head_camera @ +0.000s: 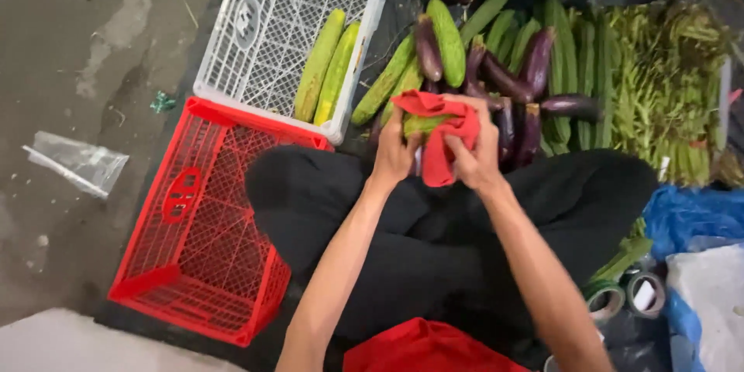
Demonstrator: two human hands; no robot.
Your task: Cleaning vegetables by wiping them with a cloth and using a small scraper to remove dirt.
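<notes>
Together, left hand (394, 156) and right hand (474, 156) grip cloth-wrapped cucumber (422, 123).

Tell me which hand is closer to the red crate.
Left. The left hand grips the red cloth and cucumber just right of the red crate. The right hand holds the cloth's far side, farther from the crate.

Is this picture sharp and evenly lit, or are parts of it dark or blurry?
Head view: soft, even light on the white crate and red crate; the top edge sinks into shadow; both hands, left hand and right hand, look slightly soft around the red cloth; crate edges bow a little.
</notes>
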